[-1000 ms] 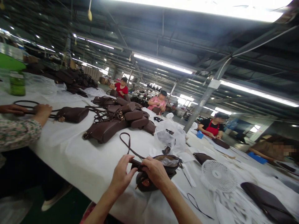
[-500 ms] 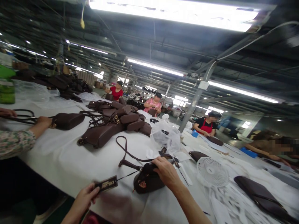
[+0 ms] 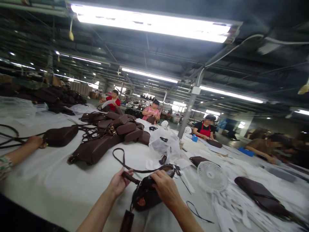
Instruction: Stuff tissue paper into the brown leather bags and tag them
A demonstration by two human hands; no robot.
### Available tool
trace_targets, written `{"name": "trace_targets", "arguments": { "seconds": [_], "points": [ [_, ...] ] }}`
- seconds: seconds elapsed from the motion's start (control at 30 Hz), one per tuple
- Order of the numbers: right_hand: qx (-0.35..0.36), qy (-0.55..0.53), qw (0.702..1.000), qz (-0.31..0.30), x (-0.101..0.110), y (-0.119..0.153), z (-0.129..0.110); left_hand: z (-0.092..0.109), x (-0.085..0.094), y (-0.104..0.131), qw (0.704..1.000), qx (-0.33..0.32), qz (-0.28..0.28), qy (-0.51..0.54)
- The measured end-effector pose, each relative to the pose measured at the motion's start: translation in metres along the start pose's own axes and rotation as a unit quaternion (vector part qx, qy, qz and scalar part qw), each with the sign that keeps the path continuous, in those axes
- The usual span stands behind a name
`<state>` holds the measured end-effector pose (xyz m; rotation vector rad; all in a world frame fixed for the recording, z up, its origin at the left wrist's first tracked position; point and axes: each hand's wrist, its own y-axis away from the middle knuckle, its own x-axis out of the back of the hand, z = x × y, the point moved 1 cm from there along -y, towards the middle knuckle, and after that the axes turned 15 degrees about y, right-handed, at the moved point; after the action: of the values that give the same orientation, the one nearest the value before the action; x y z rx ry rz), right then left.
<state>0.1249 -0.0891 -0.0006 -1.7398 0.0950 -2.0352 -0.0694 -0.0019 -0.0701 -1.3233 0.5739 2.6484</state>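
Observation:
A dark brown bag with a coppery emblem lies on the white-covered table in front of me. My right hand is closed over its top edge, fingers bent round it. My left hand has its fingers round the end of the brown strap left of the bag. Below that strap a dark tag hangs down by a thin cord at the bag's left side. The long thin part of the strap loops out behind both hands.
A pile of brown bags lies at centre left, near a person's hand at another bag. Plastic bags, a white fan and a flat brown bag are to the right. Several people work beyond.
My left hand has let go of the tag and moved up and right to the strap; the tag now hangs down. My right hand stays on the bag. The view has shifted to the right.

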Motion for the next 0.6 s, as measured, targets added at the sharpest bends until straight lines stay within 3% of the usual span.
{"name": "trace_targets", "arguments": {
  "seconds": [0.1, 0.2, 0.3, 0.4, 0.47, 0.53, 0.6],
  "points": [
    [0.0, -0.033, 0.999, 0.007, -0.005, 0.004, 0.0, 0.04, -0.051, -0.01, 0.997, -0.046, -0.066, -0.015],
    [0.004, -0.084, 0.996, 0.043, -0.013, 0.005, 0.006, 0.08, -0.102, 0.004, 0.98, -0.07, -0.172, -0.074],
    [-0.051, -0.114, 0.978, 0.166, -0.005, 0.0, 0.019, 0.098, -0.141, 0.03, 0.911, -0.12, -0.298, -0.259],
    [-0.091, -0.08, 0.939, 0.323, 0.032, -0.011, 0.027, 0.096, -0.16, 0.052, 0.795, -0.136, -0.345, -0.479],
    [-0.05, -0.041, 0.93, 0.363, 0.063, -0.023, 0.024, 0.09, -0.165, 0.06, 0.744, -0.11, -0.362, -0.551],
    [0.028, -0.023, 0.944, 0.328, 0.089, -0.039, 0.019, 0.087, -0.167, 0.065, 0.731, -0.084, -0.392, -0.551],
    [0.086, -0.049, 0.965, 0.244, 0.104, -0.056, 0.019, 0.089, -0.165, 0.068, 0.744, -0.073, -0.417, -0.517]
  ]
}}
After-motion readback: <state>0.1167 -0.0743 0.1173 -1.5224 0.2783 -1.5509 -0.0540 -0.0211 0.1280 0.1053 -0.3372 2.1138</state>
